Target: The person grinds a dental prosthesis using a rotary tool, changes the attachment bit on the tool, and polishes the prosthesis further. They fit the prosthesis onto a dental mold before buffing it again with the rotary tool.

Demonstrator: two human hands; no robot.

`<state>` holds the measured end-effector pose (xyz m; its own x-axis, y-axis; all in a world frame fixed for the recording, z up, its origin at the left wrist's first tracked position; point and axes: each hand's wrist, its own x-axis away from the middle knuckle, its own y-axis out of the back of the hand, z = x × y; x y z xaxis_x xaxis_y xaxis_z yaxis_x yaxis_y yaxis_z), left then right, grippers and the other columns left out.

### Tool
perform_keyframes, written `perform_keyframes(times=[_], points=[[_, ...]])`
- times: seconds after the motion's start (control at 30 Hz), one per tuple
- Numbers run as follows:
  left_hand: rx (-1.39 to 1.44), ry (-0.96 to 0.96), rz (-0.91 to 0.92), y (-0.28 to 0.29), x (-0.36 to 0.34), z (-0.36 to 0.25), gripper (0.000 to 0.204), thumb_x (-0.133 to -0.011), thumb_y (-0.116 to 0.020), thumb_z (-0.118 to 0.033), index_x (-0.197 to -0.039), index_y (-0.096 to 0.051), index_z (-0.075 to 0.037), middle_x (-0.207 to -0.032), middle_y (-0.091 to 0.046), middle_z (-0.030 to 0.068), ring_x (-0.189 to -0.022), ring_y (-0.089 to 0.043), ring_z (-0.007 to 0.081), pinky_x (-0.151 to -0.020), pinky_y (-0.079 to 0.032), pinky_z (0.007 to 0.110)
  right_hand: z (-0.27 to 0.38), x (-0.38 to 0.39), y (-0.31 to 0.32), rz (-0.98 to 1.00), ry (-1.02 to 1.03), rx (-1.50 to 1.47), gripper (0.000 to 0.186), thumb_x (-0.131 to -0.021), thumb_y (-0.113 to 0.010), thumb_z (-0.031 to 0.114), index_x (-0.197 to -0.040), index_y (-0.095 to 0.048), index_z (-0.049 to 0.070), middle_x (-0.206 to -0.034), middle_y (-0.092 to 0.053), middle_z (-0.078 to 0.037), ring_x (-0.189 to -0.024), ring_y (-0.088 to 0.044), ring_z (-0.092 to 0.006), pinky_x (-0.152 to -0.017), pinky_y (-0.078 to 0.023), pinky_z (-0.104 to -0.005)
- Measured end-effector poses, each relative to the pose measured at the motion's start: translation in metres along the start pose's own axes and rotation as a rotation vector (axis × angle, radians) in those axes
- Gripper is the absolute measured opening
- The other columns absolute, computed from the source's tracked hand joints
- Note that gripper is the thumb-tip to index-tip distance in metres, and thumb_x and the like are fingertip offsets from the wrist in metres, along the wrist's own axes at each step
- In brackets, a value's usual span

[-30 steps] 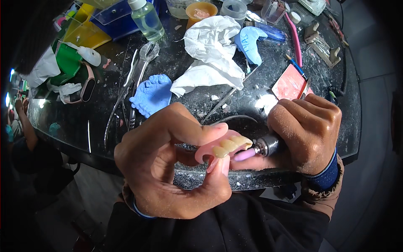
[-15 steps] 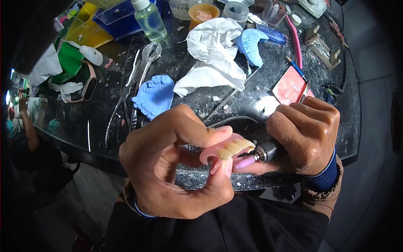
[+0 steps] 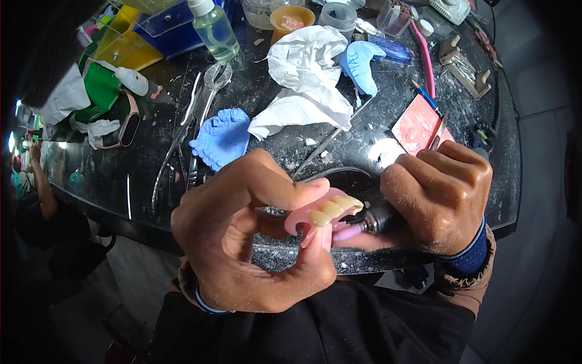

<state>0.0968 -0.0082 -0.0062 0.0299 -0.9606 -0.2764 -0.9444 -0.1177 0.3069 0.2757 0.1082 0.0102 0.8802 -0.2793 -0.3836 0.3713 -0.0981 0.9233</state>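
Between the thumb and fingers of my left hand (image 3: 242,236) is a partial denture (image 3: 324,209), a pink base with a row of yellowish teeth facing up and right. My right hand (image 3: 439,200) is wrapped round a dark rotary handpiece (image 3: 379,218). Its pinkish-purple grinding bit (image 3: 347,232) points left, close below the denture's right end; whether it touches, I cannot tell. My right thumb lies stretched beneath the bit. White dust clings to both hands. Just beyond my left hand lies a blue dental cast (image 3: 222,139).
Crumpled white paper (image 3: 309,67), a second blue cast (image 3: 361,65) and a pink wax sheet (image 3: 417,125) lie beyond my hands. Metal pliers (image 3: 209,91), a spray bottle (image 3: 215,33) and a wristband (image 3: 128,124) are at left. A person's arm (image 3: 43,182) shows at far left.
The denture and the handpiece have shifted slightly left together with my hands. Both grips stay the same.
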Motion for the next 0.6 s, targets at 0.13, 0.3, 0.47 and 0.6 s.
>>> perform_keyframes(times=[0.13, 0.3, 0.47, 0.6], points=[[0.260, 0.010, -0.099, -0.0009, -0.0010, -0.0016, 0.025, -0.076, -0.051, 0.002, -0.099, -0.044, 0.006, -0.078, -0.051, 0.0098, -0.073, -0.062, 0.0150, -0.066, -0.056, 0.028, -0.0031, -0.0021, 0.0000, -0.062, 0.044, -0.044, 0.065, -0.049, -0.070, 0.068, -0.059, -0.046, 0.008, -0.049, -0.043, -0.001, -0.039, -0.045, -0.0147, -0.041, -0.034, -0.0264], [0.328, 0.120, -0.091, -0.0006, -0.0020, -0.0013, 0.026, -0.073, -0.054, -0.003, -0.096, -0.046, 0.005, -0.077, -0.050, 0.0089, -0.066, -0.057, 0.0124, -0.069, -0.055, 0.030, -0.0001, -0.0021, -0.0020, -0.080, -0.025, -0.046, 0.070, -0.045, -0.070, 0.072, -0.059, -0.046, 0.008, -0.048, -0.043, -0.001, -0.039, -0.045, -0.0153, -0.041, -0.034, -0.0259], [0.305, 0.161, -0.084, 0.0015, -0.0021, -0.0023, 0.024, -0.072, -0.054, -0.005, -0.094, -0.047, 0.005, -0.075, -0.050, 0.0081, -0.063, -0.057, 0.0124, -0.068, -0.055, 0.031, -0.0006, 0.0013, -0.0029, -0.043, 0.022, -0.055, 0.068, -0.052, -0.068, 0.071, -0.058, -0.047, 0.008, -0.048, -0.045, -0.001, -0.039, -0.045, -0.0144, -0.040, -0.034, -0.0251], [0.349, 0.156, -0.151, -0.0028, -0.0019, -0.0014, 0.023, -0.072, -0.055, -0.006, -0.092, -0.048, 0.004, -0.072, -0.049, 0.0074, -0.060, -0.058, 0.0132, -0.065, -0.055, 0.030, -0.0026, 0.0010, -0.0037, -0.065, 0.080, -0.056, 0.066, -0.056, -0.067, 0.071, -0.057, -0.046, 0.008, -0.048, -0.045, -0.001, -0.038, -0.045, -0.0138, -0.040, -0.033, -0.0248]])
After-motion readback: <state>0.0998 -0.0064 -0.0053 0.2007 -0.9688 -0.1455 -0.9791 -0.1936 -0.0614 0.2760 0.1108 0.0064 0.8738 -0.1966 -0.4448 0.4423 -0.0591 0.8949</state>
